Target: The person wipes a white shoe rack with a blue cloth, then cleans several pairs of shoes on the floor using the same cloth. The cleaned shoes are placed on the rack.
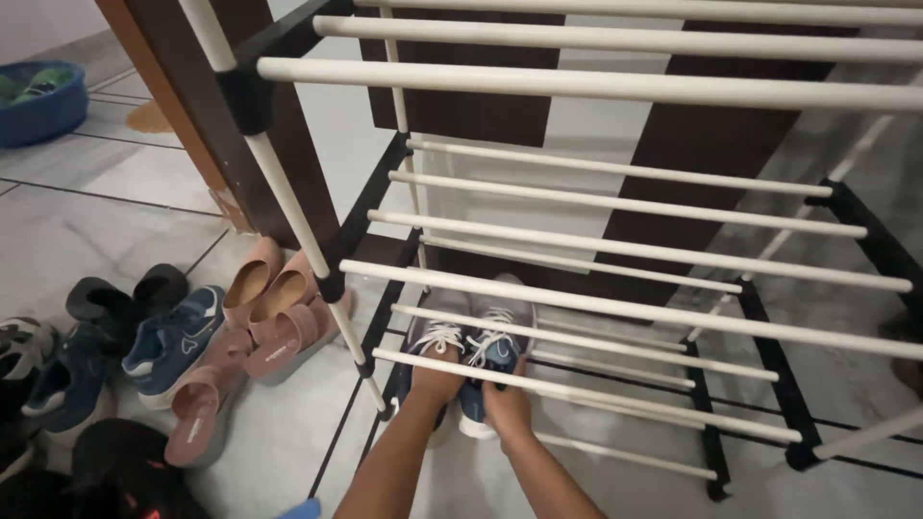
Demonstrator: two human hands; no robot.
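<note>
A pair of grey and blue sneakers with white laces (471,336) rests on the bottom shelf of a shoe rack made of white rods and black joints (615,308). My left hand (437,380) grips the heel of the left sneaker. My right hand (508,404) grips the heel of the right sneaker. Both arms reach in under the rack's lower rods, and the rods cross in front of the shoes and partly hide them.
Left of the rack, loose shoes lie on the tiled floor: pink flats (274,288), pink slippers (197,408), a blue sneaker (173,341) and dark shoes (106,308). A blue basin (38,101) stands far left. A dark wooden panel (461,106) is behind the rack.
</note>
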